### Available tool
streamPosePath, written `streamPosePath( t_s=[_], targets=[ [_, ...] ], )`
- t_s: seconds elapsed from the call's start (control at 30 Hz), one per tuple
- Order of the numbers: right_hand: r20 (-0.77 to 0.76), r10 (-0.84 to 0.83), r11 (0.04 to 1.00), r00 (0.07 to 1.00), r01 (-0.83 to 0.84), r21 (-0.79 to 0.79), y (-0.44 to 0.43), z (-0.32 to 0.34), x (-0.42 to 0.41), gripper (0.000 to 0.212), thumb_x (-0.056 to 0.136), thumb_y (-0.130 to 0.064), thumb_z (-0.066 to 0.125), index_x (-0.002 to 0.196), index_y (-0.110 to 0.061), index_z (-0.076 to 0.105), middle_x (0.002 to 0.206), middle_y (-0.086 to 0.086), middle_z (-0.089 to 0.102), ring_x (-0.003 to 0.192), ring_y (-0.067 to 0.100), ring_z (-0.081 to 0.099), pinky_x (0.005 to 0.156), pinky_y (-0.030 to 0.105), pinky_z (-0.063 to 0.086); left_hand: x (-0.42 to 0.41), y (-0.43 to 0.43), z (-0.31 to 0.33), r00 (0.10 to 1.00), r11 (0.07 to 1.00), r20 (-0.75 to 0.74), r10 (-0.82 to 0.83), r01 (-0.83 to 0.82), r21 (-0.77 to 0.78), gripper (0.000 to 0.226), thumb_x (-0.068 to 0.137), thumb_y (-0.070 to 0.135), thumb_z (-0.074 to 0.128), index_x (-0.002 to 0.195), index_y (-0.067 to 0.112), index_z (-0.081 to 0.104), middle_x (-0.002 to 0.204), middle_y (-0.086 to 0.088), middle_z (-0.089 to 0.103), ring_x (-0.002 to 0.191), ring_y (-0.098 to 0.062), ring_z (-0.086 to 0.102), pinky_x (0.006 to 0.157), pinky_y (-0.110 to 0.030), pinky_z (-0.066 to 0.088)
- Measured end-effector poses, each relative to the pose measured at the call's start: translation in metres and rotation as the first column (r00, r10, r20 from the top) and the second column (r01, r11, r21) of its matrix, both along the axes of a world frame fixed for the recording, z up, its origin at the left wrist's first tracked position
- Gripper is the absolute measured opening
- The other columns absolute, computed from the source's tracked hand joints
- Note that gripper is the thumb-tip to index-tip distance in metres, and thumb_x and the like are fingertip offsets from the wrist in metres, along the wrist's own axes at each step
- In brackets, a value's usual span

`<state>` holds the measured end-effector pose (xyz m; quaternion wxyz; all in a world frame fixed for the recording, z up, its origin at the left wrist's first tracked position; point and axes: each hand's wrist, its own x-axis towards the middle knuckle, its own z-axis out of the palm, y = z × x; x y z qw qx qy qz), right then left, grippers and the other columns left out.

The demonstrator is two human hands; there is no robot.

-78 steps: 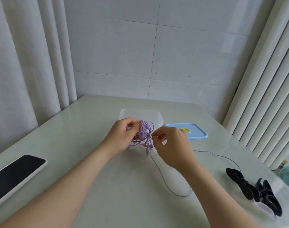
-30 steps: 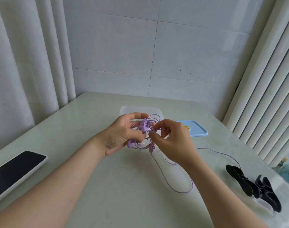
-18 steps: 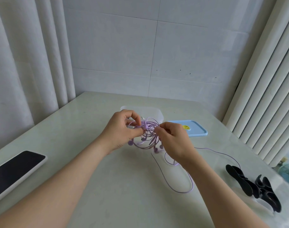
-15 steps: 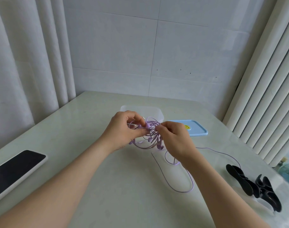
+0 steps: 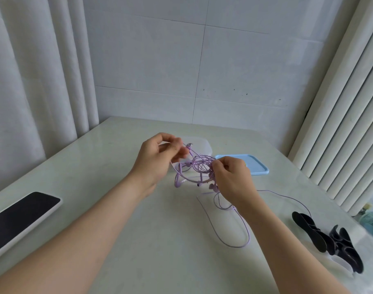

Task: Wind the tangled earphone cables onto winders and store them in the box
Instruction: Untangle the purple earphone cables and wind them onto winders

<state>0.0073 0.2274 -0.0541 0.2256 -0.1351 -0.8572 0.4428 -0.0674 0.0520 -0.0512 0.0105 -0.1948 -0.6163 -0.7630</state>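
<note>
A tangle of purple earphone cables [image 5: 199,166] hangs just above the table between both hands. My left hand [image 5: 158,158] pinches one strand with an earbud at its upper left. My right hand [image 5: 230,177] pinches the knot on its right side. Loose cable trails from the knot in a long loop [image 5: 234,234] across the table toward me and off to the right. Black winders [image 5: 327,240] lie at the near right. The clear box [image 5: 202,145] stands behind the hands, mostly hidden by them.
A light blue lid [image 5: 253,164] lies flat right of the box. A phone [image 5: 18,217] with a dark screen rests at the left table edge. Curtains hang on the left and ribbed panels on the right, with a tiled wall behind.
My hands have drawn apart, the left one lifting up and left with a strand. The knot has loosened and spread wider between them.
</note>
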Motion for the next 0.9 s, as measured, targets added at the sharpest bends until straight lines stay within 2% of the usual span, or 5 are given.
streamPosePath(
  t_s=[0.2,0.33,0.47,0.63,0.9],
  targets=[
    [0.069,-0.049,0.984,0.996,0.036,0.176,0.005,-0.008,-0.003,0.032,0.096,-0.018,0.048,0.079,0.004,0.065,0.066,0.016,0.071,0.070,0.034,0.069,0.068,0.045,0.059,-0.001,-0.003,0.012,0.928,0.895,0.327,-0.176,0.012,0.446,0.017,0.115,0.021,0.037,0.100,0.014,0.041,0.111,-0.021,0.077,0.056,-0.022,0.066,0.054,-0.032,0.059],
    [0.071,-0.074,0.962,0.995,0.052,0.269,0.006,-0.013,-0.006,0.034,0.097,-0.022,0.047,0.075,-0.002,0.063,0.065,0.011,0.071,0.076,0.035,0.067,0.073,0.046,0.058,-0.003,-0.006,0.001,0.977,0.977,-0.028,0.211,-0.211,-0.020,0.010,0.110,0.009,0.038,0.110,0.019,0.036,0.131,-0.001,0.070,0.049,-0.019,0.062,0.049,-0.027,0.045],
    [0.028,-0.084,0.953,0.996,0.073,0.293,0.006,-0.011,-0.005,0.033,0.100,-0.020,0.044,0.075,-0.004,0.058,0.069,0.008,0.069,0.076,0.033,0.063,0.073,0.044,0.055,-0.006,-0.013,-0.008,0.776,0.651,-0.597,0.203,-0.562,-0.510,0.038,0.090,0.011,0.065,0.118,0.036,0.058,0.138,0.013,0.060,0.096,-0.009,0.069,0.080,-0.037,0.055],
    [-0.035,-0.027,0.976,0.999,0.034,0.216,0.001,-0.002,0.001,0.029,0.102,-0.015,0.046,0.074,-0.011,0.053,0.061,-0.001,0.053,0.061,0.015,0.044,0.055,0.028,0.035,-0.001,-0.004,-0.014,0.807,0.438,-0.591,0.021,-0.538,-0.720,0.040,0.096,0.029,0.071,0.132,0.045,0.060,0.166,0.011,0.018,0.109,-0.028,0.067,0.078,-0.038,0.054],
    [-0.125,0.048,0.992,0.991,-0.032,0.126,-0.006,0.005,0.008,0.026,0.103,-0.018,0.047,0.081,-0.007,0.059,0.064,0.003,0.055,0.062,0.014,0.041,0.053,0.025,0.033,-0.001,-0.009,-0.013,0.744,0.339,-0.667,-0.035,-0.619,-0.709,0.007,0.102,0.040,0.063,0.104,0.038,0.069,0.143,0.008,0.033,0.072,-0.031,0.062,0.062,-0.033,0.044]
  ],
)
